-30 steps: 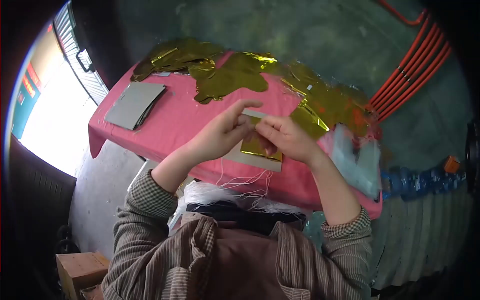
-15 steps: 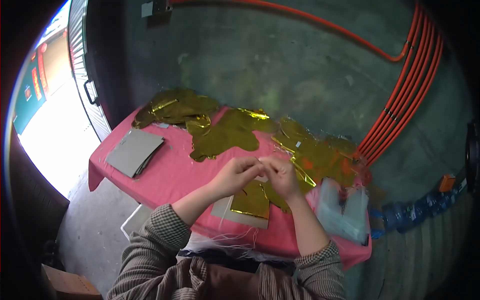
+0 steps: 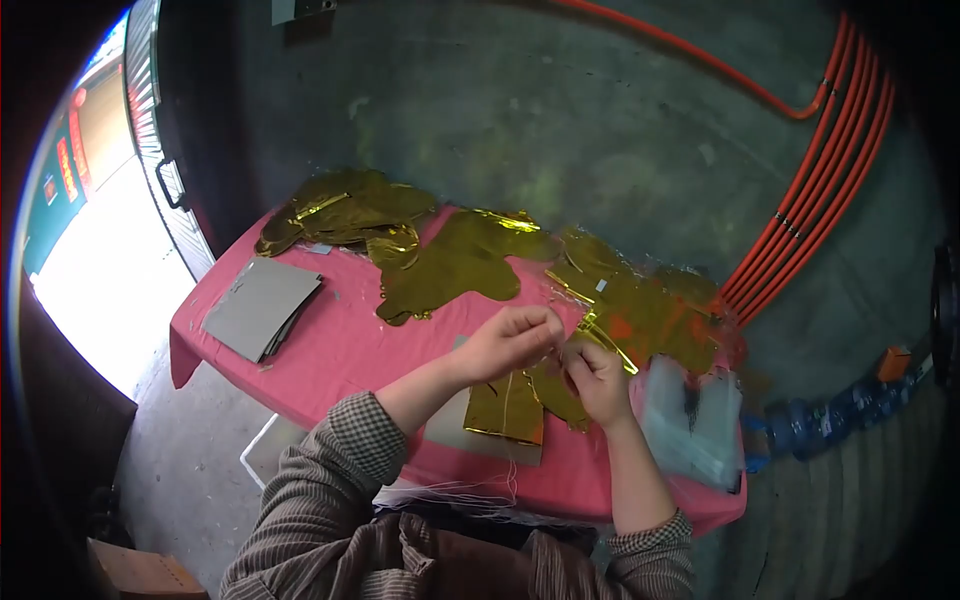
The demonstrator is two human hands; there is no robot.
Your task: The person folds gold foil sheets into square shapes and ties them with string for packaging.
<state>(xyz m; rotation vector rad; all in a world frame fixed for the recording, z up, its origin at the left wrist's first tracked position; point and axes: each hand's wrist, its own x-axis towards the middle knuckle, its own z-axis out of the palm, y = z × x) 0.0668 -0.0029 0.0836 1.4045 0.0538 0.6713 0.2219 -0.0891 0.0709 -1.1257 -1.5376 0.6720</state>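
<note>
Head camera, looking down: my left hand [image 3: 510, 340] is pinched shut on what looks like a fine white thread [image 3: 506, 398]. My right hand [image 3: 597, 378] sits just beside it, fingers curled closed at the edge of the gold foil piece [image 3: 503, 410]; whether it grips the foil, I can't tell. That piece lies right beneath both hands on a flat grey card [image 3: 448, 430]. The risk, I reckon: this foil is thin, slick and crinkly, so a hard tug could tear or crease it, or the thread could slip my pinch. Loose strands [image 3: 470, 490] trailing off the pink cloth [image 3: 350, 350] nearer me could tangle. Beyond my hands, foil sheets [image 3: 450, 262] lie heaped, mirror-bright.
</note>
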